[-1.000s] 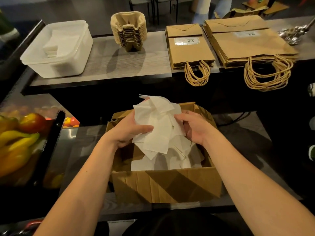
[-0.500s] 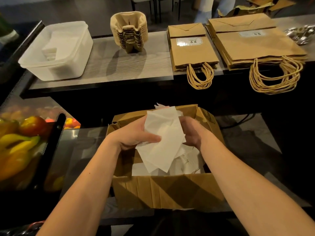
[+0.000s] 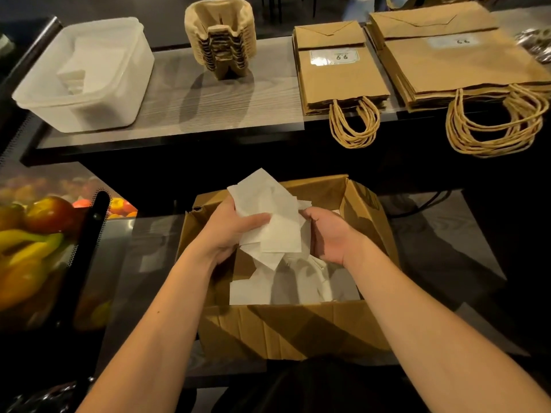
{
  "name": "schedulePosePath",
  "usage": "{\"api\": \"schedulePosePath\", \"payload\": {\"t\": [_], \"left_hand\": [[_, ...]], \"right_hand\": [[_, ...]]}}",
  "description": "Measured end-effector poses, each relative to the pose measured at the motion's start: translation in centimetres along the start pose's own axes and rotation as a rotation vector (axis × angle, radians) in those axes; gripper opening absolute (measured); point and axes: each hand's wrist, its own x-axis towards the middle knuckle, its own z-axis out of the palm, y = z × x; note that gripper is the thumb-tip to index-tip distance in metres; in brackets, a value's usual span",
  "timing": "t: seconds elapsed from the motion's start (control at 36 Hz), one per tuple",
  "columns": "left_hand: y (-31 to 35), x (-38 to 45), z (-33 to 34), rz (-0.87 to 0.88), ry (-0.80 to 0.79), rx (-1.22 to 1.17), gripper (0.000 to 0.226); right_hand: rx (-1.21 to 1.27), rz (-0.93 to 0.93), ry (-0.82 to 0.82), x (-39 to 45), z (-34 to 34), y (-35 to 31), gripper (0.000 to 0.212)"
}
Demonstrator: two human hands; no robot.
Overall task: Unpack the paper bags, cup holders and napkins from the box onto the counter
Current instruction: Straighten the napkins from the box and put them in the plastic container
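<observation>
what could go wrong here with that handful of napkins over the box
The napkins form a loose, uneven bunch between the left hand and right hand, so some may slip back into the box. Carrying them up to the white tub on the counter, stray sheets could drop into the dark gap between.

The room is dim, and the light falls from above and makes dark shadows. A long grey worktop (image 3: 226, 93) with a wood-like pattern runs across the top, with a black front edge. Below it sits a lower shiny grey shelf (image 3: 143, 248) that shows reflections. On the left is a glass case with a black frame (image 3: 86, 248), and inside are yellow, orange and red peppers (image 3: 32, 234). A black cable (image 3: 429, 204) lies on the right of the lower shelf. Behind the worktop the floor is dark, and thin black chair legs (image 3: 277, 10) stand there.
</observation>
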Motion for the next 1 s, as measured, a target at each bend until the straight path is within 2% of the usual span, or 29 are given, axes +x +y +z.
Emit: {"api": "schedulePosePath", "payload": {"t": [0.08,0.19,0.39,0.53,0.61,0.75,1.0], "left_hand": [[-0.6,0.3,0.5,-0.034,0.141,-0.008,0.068],[-0.7,0.4,1.5,-0.016,0.263,0.102,0.068],[0.3,-0.3,2.3,0.096,0.234,0.228,0.041],[0.7,-0.6,1.9,0.139,0.252,0.251,0.039],[0.7,-0.8,1.5,0.134,0.286,0.214,0.041],[0.7,-1.2,0.9,0.118,0.321,0.078,0.030],[1.4,-1.6,0.0,0.063,0.403,-0.139,0.038]], "right_hand": [[0.076,0.021,-0.073,0.0,0.1,0.3,0.053],[0.110,0.008,-0.133,0.2,0.2,1.0,0.073],[0.112,-0.051,-0.148,0.1,0.7,1.6,0.053],[0.086,-0.058,-0.127,0.2,0.4,1.8,0.053],[0.109,-0.061,-0.123,0.1,0.2,1.8,0.045],[0.159,-0.076,-0.149,-1.0,0.0,1.6,0.035],[0.192,-0.084,-0.123,-2.3,-0.7,1.5,0.037]]}}
